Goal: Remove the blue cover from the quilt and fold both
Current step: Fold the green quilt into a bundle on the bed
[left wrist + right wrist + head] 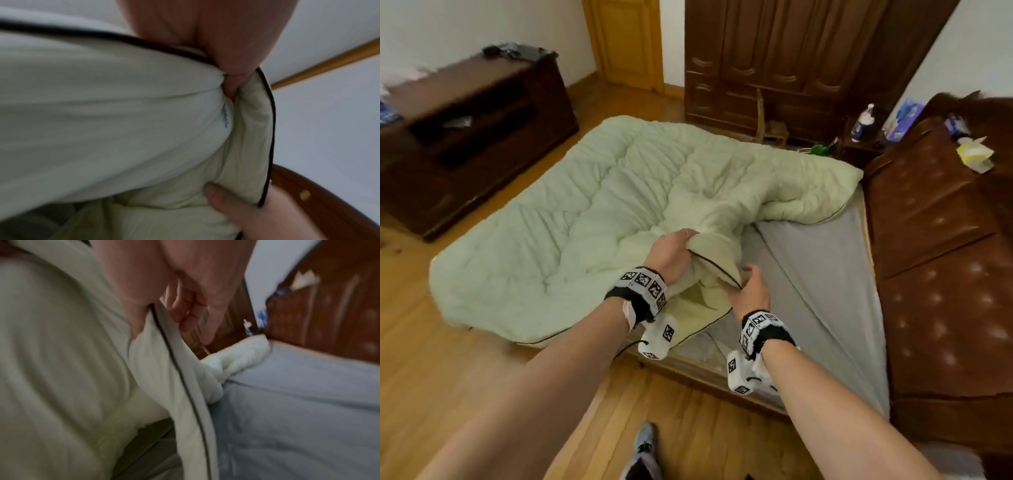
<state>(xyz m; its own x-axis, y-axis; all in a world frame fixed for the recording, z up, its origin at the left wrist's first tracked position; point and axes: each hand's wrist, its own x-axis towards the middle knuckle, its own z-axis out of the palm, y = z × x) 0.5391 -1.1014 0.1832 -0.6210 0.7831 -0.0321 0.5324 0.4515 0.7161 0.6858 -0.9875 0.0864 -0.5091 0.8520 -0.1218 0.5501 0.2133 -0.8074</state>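
Observation:
A pale green quilt [585, 212] with dark piping lies spread over the bed, its near right corner lifted and bunched. My left hand [674, 253] grips that raised corner from above; the left wrist view shows its fingers [226, 48] pinching the quilt [102, 113] at the piping. My right hand [751, 291] holds the same edge a little lower, thumb on the quilt [51, 353] and curled fingers [185, 305] behind the piping. Its thumb [222, 194] also shows in the left wrist view. Grey-blue fabric [825, 281] lies flat on the mattress to the right [298, 418].
A brown tufted leather sofa [935, 240] stands along the bed's right side. A dark wardrobe [791, 51] is behind the bed, with a bottle [863, 120] on a small stand beside it. A low dark cabinet [476, 137] stands left. I stand on wooden floor [688, 428].

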